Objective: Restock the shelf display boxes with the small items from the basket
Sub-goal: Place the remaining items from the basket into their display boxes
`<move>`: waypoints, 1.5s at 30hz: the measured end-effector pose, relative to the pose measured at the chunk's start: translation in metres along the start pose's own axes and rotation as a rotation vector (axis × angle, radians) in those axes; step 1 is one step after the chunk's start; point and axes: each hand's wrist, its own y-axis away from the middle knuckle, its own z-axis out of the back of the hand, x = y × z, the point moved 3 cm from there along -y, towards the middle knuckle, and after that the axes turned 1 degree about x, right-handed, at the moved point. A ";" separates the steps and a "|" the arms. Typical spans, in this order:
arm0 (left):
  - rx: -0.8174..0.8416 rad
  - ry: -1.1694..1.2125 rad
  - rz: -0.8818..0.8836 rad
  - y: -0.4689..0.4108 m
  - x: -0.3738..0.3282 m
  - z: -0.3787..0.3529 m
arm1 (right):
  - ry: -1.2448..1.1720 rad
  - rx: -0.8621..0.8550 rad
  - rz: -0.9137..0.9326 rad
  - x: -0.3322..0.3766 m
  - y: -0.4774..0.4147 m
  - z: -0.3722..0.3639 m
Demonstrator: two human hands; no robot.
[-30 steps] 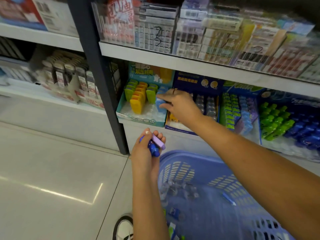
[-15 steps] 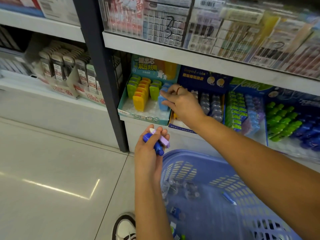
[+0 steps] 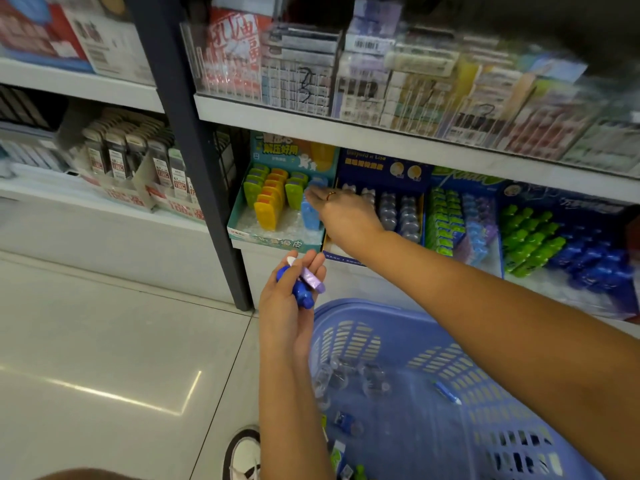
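You are in a stationery shop: white shelves [image 3: 346,128] carry packed goods in printed display boxes [image 3: 277,237], and a blue shopping basket [image 3: 485,375] stands on the tiled floor [image 3: 104,323].

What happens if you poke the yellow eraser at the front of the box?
The yellow eraser stands upright on a narrow end, so it would probably tip. The clear liner under it in the teal display box looks crinkly, likely shaky footing. Being small, it is probably light.
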 end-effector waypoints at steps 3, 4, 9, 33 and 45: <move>0.019 0.011 -0.007 0.007 0.000 -0.002 | -0.255 0.066 -0.004 0.003 0.025 0.006; 0.023 0.004 -0.008 0.009 0.001 -0.002 | -0.403 0.030 -0.015 0.004 0.039 0.011; -0.011 -0.026 0.010 0.019 0.010 -0.016 | -1.090 -0.272 -0.129 0.001 0.129 0.037; 0.261 -0.722 -0.026 0.069 0.151 -0.098 | -1.699 -0.396 -0.931 -0.142 0.277 0.018; 0.087 -0.522 0.353 0.048 0.151 -0.077 | -0.755 -0.280 -0.575 -0.202 0.196 0.004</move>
